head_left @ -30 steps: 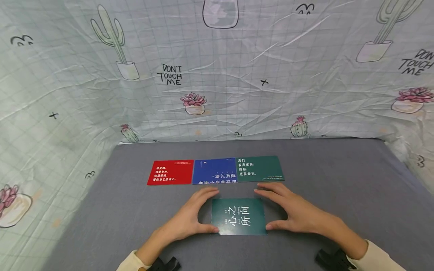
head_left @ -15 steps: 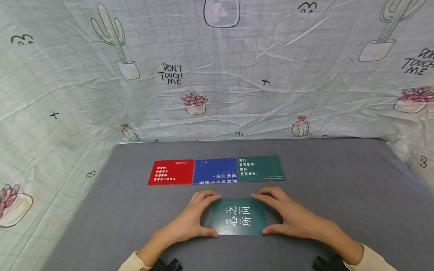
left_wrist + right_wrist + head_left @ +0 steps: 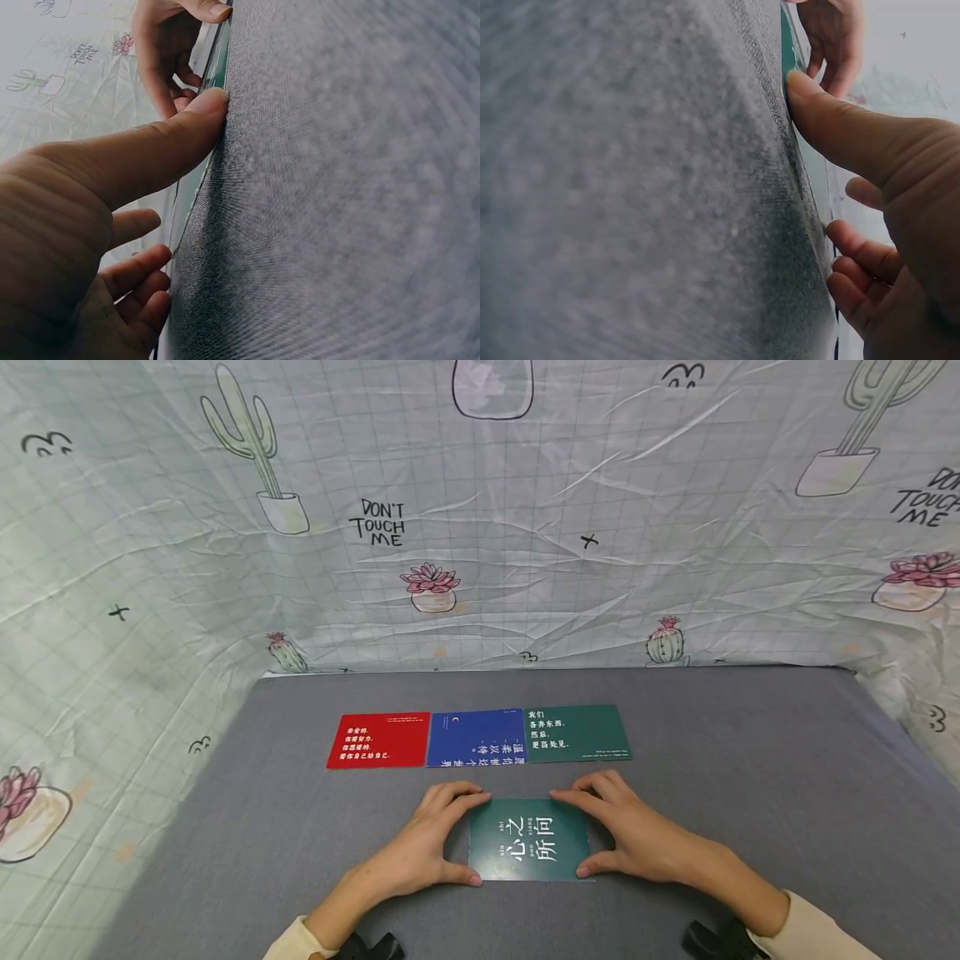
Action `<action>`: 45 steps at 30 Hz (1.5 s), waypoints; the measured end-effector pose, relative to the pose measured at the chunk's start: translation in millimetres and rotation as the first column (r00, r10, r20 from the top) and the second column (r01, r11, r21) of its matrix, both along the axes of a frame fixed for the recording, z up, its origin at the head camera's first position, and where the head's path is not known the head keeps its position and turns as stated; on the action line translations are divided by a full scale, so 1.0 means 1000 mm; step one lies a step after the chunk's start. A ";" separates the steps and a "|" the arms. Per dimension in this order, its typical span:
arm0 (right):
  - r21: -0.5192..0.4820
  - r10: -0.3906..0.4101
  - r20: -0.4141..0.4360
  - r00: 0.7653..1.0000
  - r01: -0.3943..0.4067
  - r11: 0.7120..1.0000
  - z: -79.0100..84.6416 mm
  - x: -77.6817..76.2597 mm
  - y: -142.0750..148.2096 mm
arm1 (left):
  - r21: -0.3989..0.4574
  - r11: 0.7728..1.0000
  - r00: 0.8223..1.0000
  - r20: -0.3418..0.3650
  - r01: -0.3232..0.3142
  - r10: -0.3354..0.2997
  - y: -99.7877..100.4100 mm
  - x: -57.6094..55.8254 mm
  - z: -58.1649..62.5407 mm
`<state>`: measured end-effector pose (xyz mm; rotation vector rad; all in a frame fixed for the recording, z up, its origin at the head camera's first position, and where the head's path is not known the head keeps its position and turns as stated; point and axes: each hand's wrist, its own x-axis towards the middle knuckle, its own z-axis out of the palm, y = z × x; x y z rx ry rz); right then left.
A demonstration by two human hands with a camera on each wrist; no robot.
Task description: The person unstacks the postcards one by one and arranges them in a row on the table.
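A green card point(image 3: 525, 860) with large white characters lies sideways on the grey table, right in front of the person. The left hand point(image 3: 420, 839) spans its left end, thumb at the near corner and fingertips at the far one. Across from it, the right hand point(image 3: 637, 835) holds the right end the same way. In the left wrist view the left thumb point(image 3: 176, 142) presses the near edge of the card point(image 3: 219, 67). The right thumb point(image 3: 847, 124) presses that edge in the right wrist view. The ring and little fingers of both hands are loosely bent.
Beyond the hands, a red card point(image 3: 379, 741), a blue card point(image 3: 476, 737) and another green card point(image 3: 579, 733) lie side by side in a row. A white cloth point(image 3: 480, 527) printed with cacti hangs behind the grey table point(image 3: 750, 760) and along its sides.
The right hand has moved left, its thumb and fingertips coming onto the corners of the near green card. The left hand's fingertips have come down to the far-left corner.
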<state>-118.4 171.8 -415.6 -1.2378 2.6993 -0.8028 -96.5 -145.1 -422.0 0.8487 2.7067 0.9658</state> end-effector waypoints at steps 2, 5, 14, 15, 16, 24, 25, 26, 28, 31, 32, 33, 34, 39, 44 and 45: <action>0.004 0.004 0.016 1.000 -0.004 1.000 0.000 -0.002 -0.001 | -0.005 1.000 1.000 0.007 -0.003 0.003 0.000 0.000 0.000; 0.007 0.009 0.040 0.999 -0.010 1.000 0.001 -0.004 -0.002 | -0.011 1.000 1.000 0.023 -0.006 0.006 0.000 0.000 0.002; 0.005 0.025 0.063 0.998 -0.025 1.000 0.003 -0.004 -0.003 | -0.024 1.000 1.000 0.024 0.004 -0.004 0.000 0.000 0.003; 0.000 0.026 0.057 0.998 -0.026 1.000 0.002 -0.004 -0.003 | -0.022 1.000 1.000 0.025 0.007 -0.006 0.000 0.000 0.004; -0.003 0.027 0.050 0.998 -0.027 1.000 0.001 -0.004 -0.003 | -0.020 1.000 1.000 0.023 0.011 -0.010 0.000 0.001 0.004; -0.021 0.043 -0.005 0.999 -0.043 0.999 -0.001 -0.004 -0.003 | 0.051 0.996 0.997 -0.022 0.076 -0.075 0.001 0.002 0.006; -0.021 0.044 -0.010 0.999 -0.044 0.999 -0.001 -0.004 -0.003 | 0.045 0.995 0.996 -0.030 0.085 -0.084 0.001 0.002 0.006; -0.021 0.045 -0.014 0.999 -0.045 0.999 -0.001 -0.003 -0.003 | 0.037 0.995 0.995 -0.039 0.092 -0.091 0.002 0.002 0.006; -0.020 0.047 -0.020 0.999 -0.048 0.999 -0.001 -0.003 -0.002 | 0.024 0.994 0.994 -0.051 0.103 -0.101 0.003 0.002 0.006; -0.009 0.052 -0.028 0.998 -0.052 0.999 -0.001 -0.002 -0.002 | 0.033 0.995 0.994 -0.057 0.097 -0.095 0.004 0.002 0.006; -0.004 0.052 -0.030 0.998 -0.052 0.999 -0.001 -0.002 -0.001 | 0.039 0.995 0.994 -0.058 0.092 -0.089 0.004 0.002 0.006; 0.001 0.051 -0.030 0.998 -0.051 0.999 0.000 -0.001 -0.001 | 0.048 0.995 0.995 -0.060 0.085 -0.082 0.004 0.002 0.006; 0.004 0.049 -0.026 0.998 -0.048 0.999 0.001 -0.001 0.000 | 0.056 0.996 0.995 -0.062 0.076 -0.073 0.005 0.001 0.006; 0.017 0.032 0.007 0.999 -0.032 0.999 0.004 0.003 0.005 | 0.092 0.995 0.996 -0.081 0.049 -0.041 0.007 -0.001 0.008; 0.016 0.003 -0.018 1.000 -0.003 1.000 0.008 0.002 0.009 | 0.109 0.993 0.992 -0.124 0.052 -0.038 0.013 -0.005 0.013; 0.016 -0.005 -0.024 1.000 0.005 1.000 0.009 0.002 0.010 | 0.108 0.993 0.990 -0.134 0.055 -0.040 0.015 -0.007 0.014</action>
